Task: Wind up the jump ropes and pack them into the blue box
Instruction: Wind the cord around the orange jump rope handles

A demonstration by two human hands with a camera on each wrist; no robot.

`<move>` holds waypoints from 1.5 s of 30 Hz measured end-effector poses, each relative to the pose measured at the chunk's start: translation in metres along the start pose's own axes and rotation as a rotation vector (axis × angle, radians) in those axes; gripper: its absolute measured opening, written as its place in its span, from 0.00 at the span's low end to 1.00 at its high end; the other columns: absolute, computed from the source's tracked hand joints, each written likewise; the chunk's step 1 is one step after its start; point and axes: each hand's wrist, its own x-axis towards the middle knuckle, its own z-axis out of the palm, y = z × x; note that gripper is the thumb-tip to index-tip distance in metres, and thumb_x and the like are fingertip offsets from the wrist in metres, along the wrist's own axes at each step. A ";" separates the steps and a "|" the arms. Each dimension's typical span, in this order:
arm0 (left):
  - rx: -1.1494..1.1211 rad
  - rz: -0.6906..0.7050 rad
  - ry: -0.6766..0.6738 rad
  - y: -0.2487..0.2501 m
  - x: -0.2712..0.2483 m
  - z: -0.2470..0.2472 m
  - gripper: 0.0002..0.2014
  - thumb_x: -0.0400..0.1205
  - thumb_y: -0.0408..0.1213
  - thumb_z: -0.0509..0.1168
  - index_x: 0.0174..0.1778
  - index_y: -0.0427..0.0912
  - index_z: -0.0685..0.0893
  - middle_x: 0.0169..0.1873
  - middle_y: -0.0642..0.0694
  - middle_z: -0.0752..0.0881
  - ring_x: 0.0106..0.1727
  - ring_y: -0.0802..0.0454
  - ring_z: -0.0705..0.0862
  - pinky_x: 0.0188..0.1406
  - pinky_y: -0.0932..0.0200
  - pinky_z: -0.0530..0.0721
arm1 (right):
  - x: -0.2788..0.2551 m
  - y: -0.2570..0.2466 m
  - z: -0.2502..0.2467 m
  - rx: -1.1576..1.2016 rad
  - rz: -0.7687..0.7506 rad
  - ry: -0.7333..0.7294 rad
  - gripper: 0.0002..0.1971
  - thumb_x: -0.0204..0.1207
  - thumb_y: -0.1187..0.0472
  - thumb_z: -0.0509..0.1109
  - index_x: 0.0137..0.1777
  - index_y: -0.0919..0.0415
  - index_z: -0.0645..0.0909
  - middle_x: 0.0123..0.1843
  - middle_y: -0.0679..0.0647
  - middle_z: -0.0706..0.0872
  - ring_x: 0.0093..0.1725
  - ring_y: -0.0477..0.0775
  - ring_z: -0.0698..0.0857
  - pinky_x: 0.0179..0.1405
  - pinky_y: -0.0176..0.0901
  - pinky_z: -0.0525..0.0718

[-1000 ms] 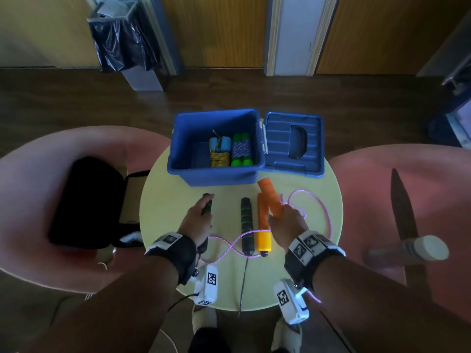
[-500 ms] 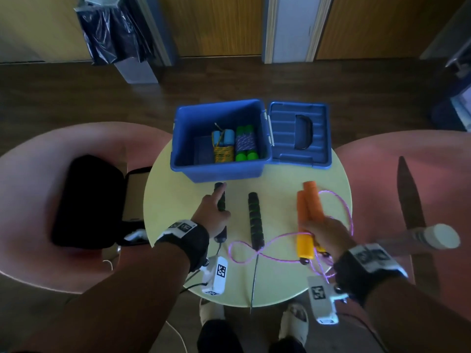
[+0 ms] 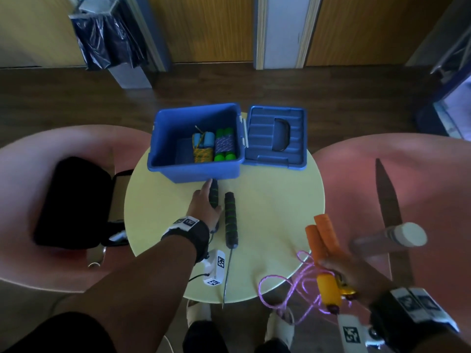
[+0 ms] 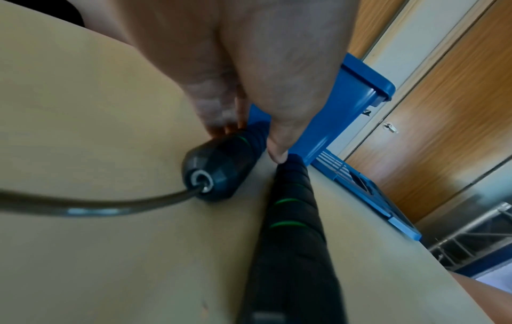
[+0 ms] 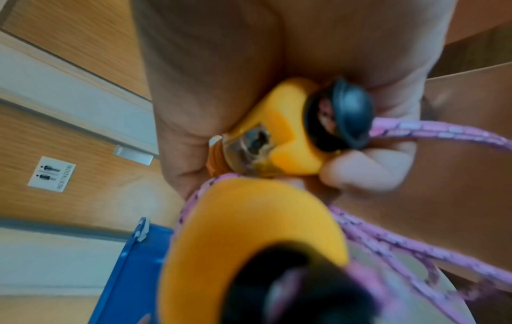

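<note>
Two ropes (image 3: 216,146) sat wound in blue box (image 3: 193,173), 2 to go.
My R hand (image 3: 356,273) clamped orange handles (image 3: 325,233), pink cord (image 5: 443,133) loose; L hand (image 3: 204,210) pinched black handle (image 3: 214,197) nr box. Needed tight, even wraps.

Two wound ropes (image 3: 214,146) in the box (image 3: 198,174) — lid (image 3: 262,138) to its right, two handles (image 3: 230,217) before it.

I see a round pale-yellow table (image 3: 275,212). At its far edge stands an open blue plastic box (image 3: 193,171), its ribbed hinged lid (image 3: 265,138) lying flat to the right. Nearer me lie the left black foam handle with green rings (image 3: 214,194), its far end just beside the box wall, and the right black foam handle with green rings (image 3: 230,220), whose thin dark cord (image 3: 227,276) runs off the near edge.
</note>
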 end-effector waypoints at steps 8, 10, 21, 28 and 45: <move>-0.085 -0.158 0.049 -0.018 -0.047 0.004 0.45 0.77 0.37 0.73 0.87 0.52 0.56 0.77 0.42 0.67 0.72 0.42 0.75 0.68 0.53 0.74 | -0.018 -0.025 0.029 -0.262 -0.146 0.017 0.11 0.73 0.60 0.79 0.49 0.67 0.89 0.29 0.57 0.84 0.24 0.47 0.79 0.26 0.36 0.73; -0.014 -0.173 0.041 -0.026 -0.057 0.004 0.46 0.76 0.40 0.74 0.87 0.53 0.55 0.77 0.41 0.67 0.72 0.40 0.74 0.69 0.49 0.76 | -0.021 -0.032 0.032 -0.317 -0.147 0.020 0.09 0.74 0.60 0.78 0.45 0.68 0.88 0.25 0.53 0.82 0.21 0.45 0.78 0.25 0.36 0.73; 0.022 -0.148 0.017 -0.021 -0.081 0.010 0.34 0.76 0.31 0.65 0.79 0.53 0.68 0.66 0.42 0.79 0.62 0.40 0.82 0.59 0.51 0.80 | -0.042 -0.049 0.035 -0.427 -0.221 -0.047 0.11 0.73 0.57 0.80 0.46 0.66 0.88 0.30 0.55 0.89 0.28 0.44 0.86 0.27 0.33 0.79; 0.079 -0.075 0.011 -0.024 -0.070 0.002 0.31 0.80 0.35 0.64 0.79 0.59 0.66 0.69 0.45 0.83 0.66 0.42 0.83 0.65 0.45 0.83 | -0.051 -0.036 0.035 -0.471 -0.173 -0.043 0.07 0.76 0.58 0.77 0.47 0.63 0.89 0.33 0.56 0.91 0.29 0.46 0.86 0.30 0.37 0.81; 0.145 0.054 -0.224 -0.051 -0.071 -0.028 0.47 0.76 0.46 0.74 0.86 0.54 0.53 0.78 0.41 0.69 0.77 0.40 0.72 0.73 0.47 0.74 | -0.078 -0.062 0.103 -0.422 -0.201 0.153 0.11 0.74 0.61 0.77 0.44 0.71 0.87 0.36 0.67 0.89 0.30 0.51 0.83 0.31 0.40 0.79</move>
